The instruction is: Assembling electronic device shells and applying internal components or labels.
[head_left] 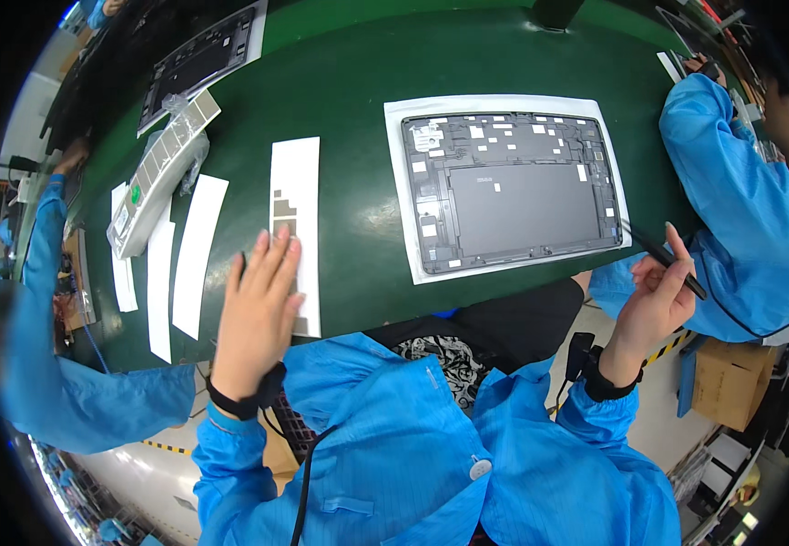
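Note:
My left hand point(260, 305) lies with fingers stretched out on a white backing strip point(296, 177). Small grey-brown rectangular pieces point(283, 208) stick to that strip just beyond my fingertips; the hand hides part of it. In my right hand point(654, 300) is a pair of slim black tweezers point(663, 255), pinched between thumb and fingers. Their thin tip points toward the right edge of a dark tablet housing point(522, 214); whether it touches cannot be told. Several small white patches dot the housing, which rests flat on a white sheet point(397, 136).
Left of my hand lie more white strips point(198, 259) and a stack of label strips point(162, 168) with clear plastic wrap. Another tablet housing point(198, 64) sits at the far left. Co-workers in blue sit on both sides, one sleeve point(727, 155) close to the green table's point(349, 100) right end.

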A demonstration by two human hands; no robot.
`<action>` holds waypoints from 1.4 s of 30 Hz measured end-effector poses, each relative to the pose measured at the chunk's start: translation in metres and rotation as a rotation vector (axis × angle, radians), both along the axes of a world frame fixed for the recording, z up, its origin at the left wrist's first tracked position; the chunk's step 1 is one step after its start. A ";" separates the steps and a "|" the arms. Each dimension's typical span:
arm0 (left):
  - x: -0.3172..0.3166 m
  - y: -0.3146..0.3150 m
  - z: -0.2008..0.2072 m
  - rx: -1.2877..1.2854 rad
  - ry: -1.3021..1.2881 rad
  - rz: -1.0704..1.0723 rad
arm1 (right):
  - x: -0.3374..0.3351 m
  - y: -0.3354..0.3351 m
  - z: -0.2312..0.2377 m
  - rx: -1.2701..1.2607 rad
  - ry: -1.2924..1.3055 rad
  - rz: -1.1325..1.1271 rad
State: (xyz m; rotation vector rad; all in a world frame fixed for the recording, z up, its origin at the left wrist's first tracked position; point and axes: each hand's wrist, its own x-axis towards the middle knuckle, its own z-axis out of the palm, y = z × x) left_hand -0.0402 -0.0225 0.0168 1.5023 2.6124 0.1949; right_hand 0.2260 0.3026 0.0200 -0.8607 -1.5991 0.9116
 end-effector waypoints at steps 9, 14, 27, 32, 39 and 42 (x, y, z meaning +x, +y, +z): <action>0.042 0.062 -0.020 0.380 -0.093 -0.089 | -0.107 -0.082 0.011 -0.519 0.096 0.711; 0.040 0.059 -0.020 0.312 -0.076 -0.110 | -0.165 -0.094 -0.010 -0.577 -0.022 0.721; 0.034 0.056 -0.021 0.320 -0.149 -0.121 | -0.191 -0.098 -0.026 -0.452 -0.198 0.683; 0.035 0.056 -0.020 0.322 -0.156 -0.119 | -0.192 -0.099 -0.030 -0.532 0.027 0.688; 0.033 0.056 -0.021 0.315 -0.135 -0.136 | -0.186 -0.100 -0.027 -0.362 -0.253 0.696; 0.034 0.055 -0.017 0.330 -0.157 -0.122 | -0.192 -0.105 -0.021 -0.563 0.084 0.627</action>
